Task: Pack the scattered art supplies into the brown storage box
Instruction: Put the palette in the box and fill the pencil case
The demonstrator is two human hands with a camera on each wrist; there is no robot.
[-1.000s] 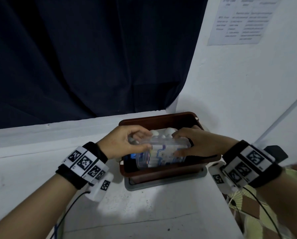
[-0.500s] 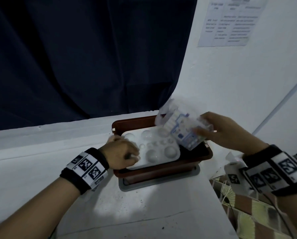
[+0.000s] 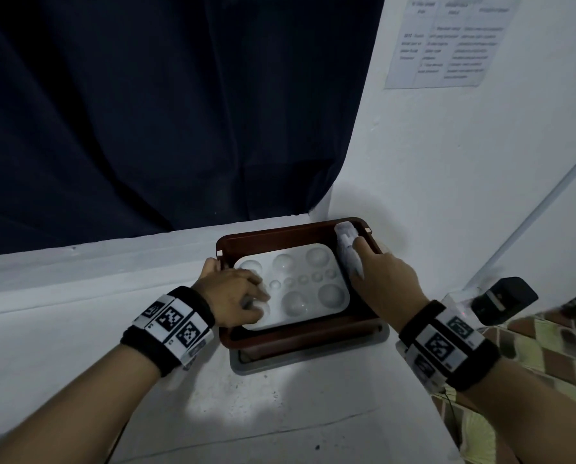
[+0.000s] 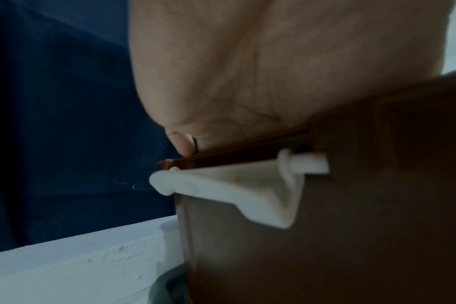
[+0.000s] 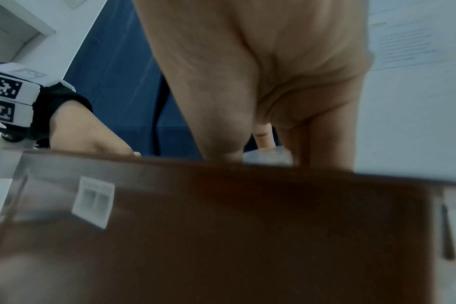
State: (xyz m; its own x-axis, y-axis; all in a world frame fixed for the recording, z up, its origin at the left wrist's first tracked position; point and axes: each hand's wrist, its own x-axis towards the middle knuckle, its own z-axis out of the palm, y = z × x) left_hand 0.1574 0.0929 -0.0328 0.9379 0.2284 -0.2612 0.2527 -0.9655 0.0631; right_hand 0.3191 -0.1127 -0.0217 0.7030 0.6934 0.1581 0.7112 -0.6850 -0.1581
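From the head view, the brown storage box [image 3: 300, 333] sits on a white surface [image 3: 246, 413] in the corner, close against the white wall [image 3: 447, 195] on its right and below a dark curtain [image 3: 146, 112]. A grey lid [image 3: 310, 356] lies under the box, showing at its near edge. Inside the box lies a white paint palette [image 3: 300, 283] with round wells, filling most of the opening. The left hand [image 3: 233, 293] has its fingers curled over the palette's near left corner, gripping it, while its thumb reaches to the box's left rim. The right hand [image 3: 383, 279] grips a clear plastic packet [image 3: 346, 249] standing on edge in the box, between the palette and the right wall of the box; the forefinger lies along the packet. Both wrists carry black bands with printed markers. A printed sheet [image 3: 447, 41] hangs on the wall.

From the left wrist view, the palm of the left hand [image 4: 273, 72] fills the top, resting on the rim of the brown storage box [image 4: 351, 226]. A white clip-like part [image 4: 234, 189] sits on the box's side. The curled fingers themselves are hidden here.

From the right wrist view, the right hand [image 5: 273, 82] reaches over the box wall [image 5: 221, 236], which bears a small barcode label [image 5: 94, 201]. A fingertip touches a pale blurred item at the rim, probably the packet. The left hand [image 5: 91, 133] shows at the far rim.
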